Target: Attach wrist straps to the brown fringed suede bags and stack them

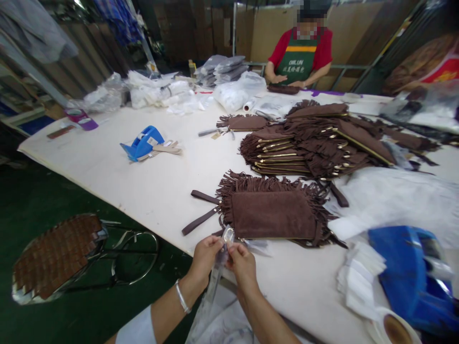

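My left hand point(205, 260) and my right hand point(244, 263) meet at the table's near edge, fingers pinched on a strip of clear plastic point(214, 281). The plastic's upper end surrounds a small shiny piece point(228, 234), possibly metal hardware; I cannot make out its kind. Its lower end hangs down between my forearms. Just beyond my fingers lies a dark brown fringed pouch point(272, 215) with a gold zip along its near edge. A brown wrist strap point(199, 222) sticks out from its left side.
Behind the pouch is a heap of similar pouches point(308, 143). A blue tape dispenser point(145, 142) stands left, a larger blue one point(409, 277) near right. White plastic sheeting point(401, 200) lies right. A stool point(57, 258) stands left; a co-worker point(299, 57) stands across the table.
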Available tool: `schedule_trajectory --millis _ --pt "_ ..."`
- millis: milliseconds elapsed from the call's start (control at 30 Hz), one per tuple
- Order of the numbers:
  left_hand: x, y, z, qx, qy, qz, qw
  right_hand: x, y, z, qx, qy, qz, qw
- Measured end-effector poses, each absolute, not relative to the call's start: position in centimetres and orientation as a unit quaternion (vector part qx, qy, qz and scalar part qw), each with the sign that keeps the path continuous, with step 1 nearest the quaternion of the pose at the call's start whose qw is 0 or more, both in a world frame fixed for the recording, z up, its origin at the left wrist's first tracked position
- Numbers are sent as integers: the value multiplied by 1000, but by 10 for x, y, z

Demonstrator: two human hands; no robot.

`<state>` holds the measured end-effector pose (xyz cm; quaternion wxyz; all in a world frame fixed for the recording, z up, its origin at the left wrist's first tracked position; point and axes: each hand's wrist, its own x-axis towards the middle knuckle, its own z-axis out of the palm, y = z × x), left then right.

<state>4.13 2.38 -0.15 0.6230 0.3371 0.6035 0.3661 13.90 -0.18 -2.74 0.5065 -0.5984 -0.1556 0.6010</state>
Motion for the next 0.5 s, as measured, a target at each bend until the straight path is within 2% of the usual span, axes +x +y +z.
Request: schedule_trajectory --millis 100,500 --pt "42 33 -3 382 610 338 607 145 0 -27 -621 -192 590 478" --pt "40 46 -6 521 614 289 517 149 3 -42 -664 -181 558 464"
